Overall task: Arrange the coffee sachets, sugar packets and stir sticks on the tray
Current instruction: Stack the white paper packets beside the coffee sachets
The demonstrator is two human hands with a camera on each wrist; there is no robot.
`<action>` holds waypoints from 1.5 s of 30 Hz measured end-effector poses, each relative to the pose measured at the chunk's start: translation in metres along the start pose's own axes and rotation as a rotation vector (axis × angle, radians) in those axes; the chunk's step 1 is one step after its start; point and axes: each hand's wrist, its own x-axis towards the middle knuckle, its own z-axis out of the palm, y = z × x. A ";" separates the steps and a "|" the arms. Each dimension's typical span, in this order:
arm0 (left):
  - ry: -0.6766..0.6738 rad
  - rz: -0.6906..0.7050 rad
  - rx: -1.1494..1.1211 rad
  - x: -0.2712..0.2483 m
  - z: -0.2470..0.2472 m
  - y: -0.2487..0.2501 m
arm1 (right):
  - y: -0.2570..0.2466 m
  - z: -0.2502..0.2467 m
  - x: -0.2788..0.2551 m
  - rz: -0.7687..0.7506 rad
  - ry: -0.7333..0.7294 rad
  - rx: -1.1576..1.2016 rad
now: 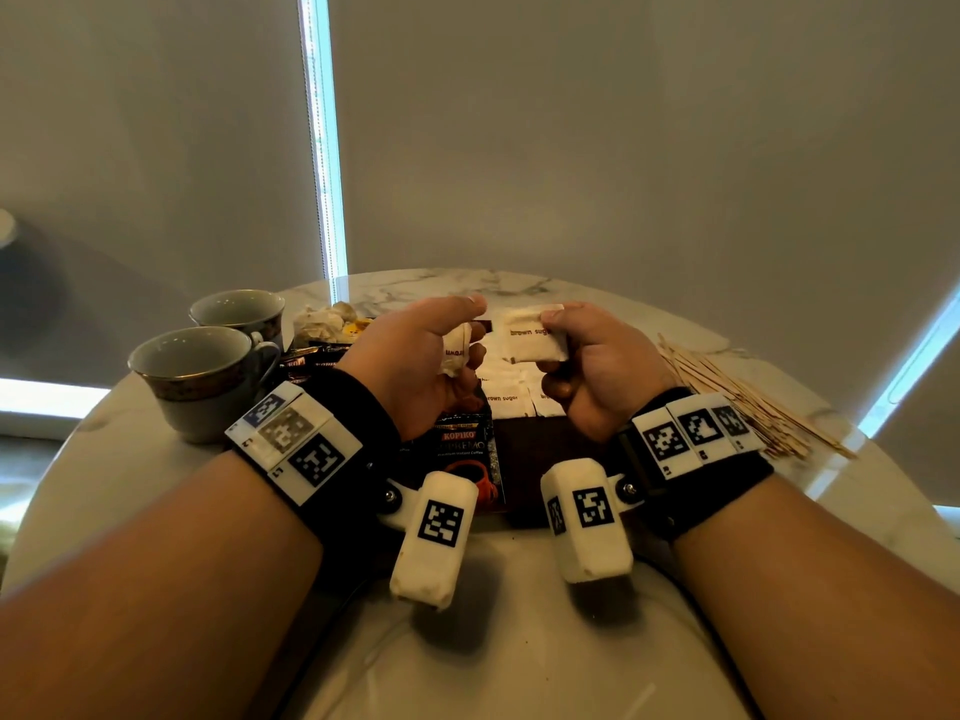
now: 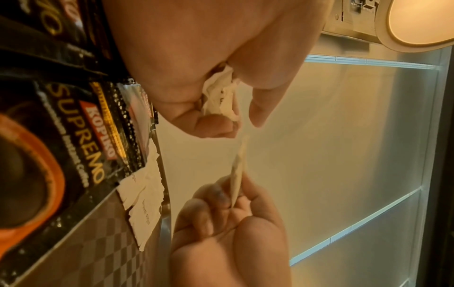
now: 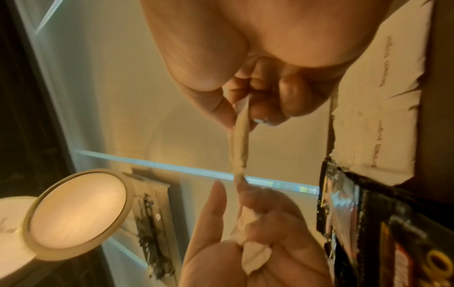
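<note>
My right hand (image 1: 550,339) pinches a white brown-sugar packet (image 1: 530,337) between thumb and fingers, above the dark checkered tray (image 1: 550,449). The packet shows edge-on in the right wrist view (image 3: 239,143). Its other end reaches the fingers of my left hand (image 1: 470,330); whether they grip it I cannot tell. The left hand holds a crumpled bunch of sugar packets (image 2: 221,97) in its curled fingers. On the tray lie black Kopiko coffee sachets (image 1: 462,449) at the left and a row of sugar packets (image 1: 511,402) beside them. Wooden stir sticks (image 1: 737,397) lie in a pile on the table, right of the tray.
Two cups (image 1: 202,376) (image 1: 239,309) stand on the marble table (image 1: 519,641) to the left. More loose packets (image 1: 324,319) lie in a heap behind them. Window blinds hang just beyond the table's far edge.
</note>
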 end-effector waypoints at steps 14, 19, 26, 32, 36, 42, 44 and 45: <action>0.047 -0.033 -0.056 0.000 -0.001 0.004 | -0.001 -0.022 0.005 0.456 0.004 -0.208; 0.054 -0.023 -0.048 -0.001 -0.001 0.004 | -0.004 -0.021 0.003 0.480 -0.038 -0.273; 0.053 -0.025 -0.046 -0.002 0.001 0.005 | -0.003 -0.021 0.001 0.467 -0.072 -0.317; 0.053 -0.018 -0.035 -0.001 0.001 0.004 | -0.003 -0.020 -0.001 0.470 -0.084 -0.323; 0.056 -0.020 -0.046 -0.001 0.001 0.004 | -0.001 -0.021 0.000 0.446 -0.046 -0.376; 0.058 -0.018 -0.052 -0.002 0.001 0.004 | -0.001 -0.021 0.001 0.458 -0.020 -0.361; 0.060 -0.020 -0.051 -0.003 0.001 0.005 | 0.000 -0.021 0.001 0.465 -0.018 -0.353; 0.061 -0.021 -0.050 -0.003 0.001 0.005 | 0.000 -0.021 0.001 0.468 -0.015 -0.348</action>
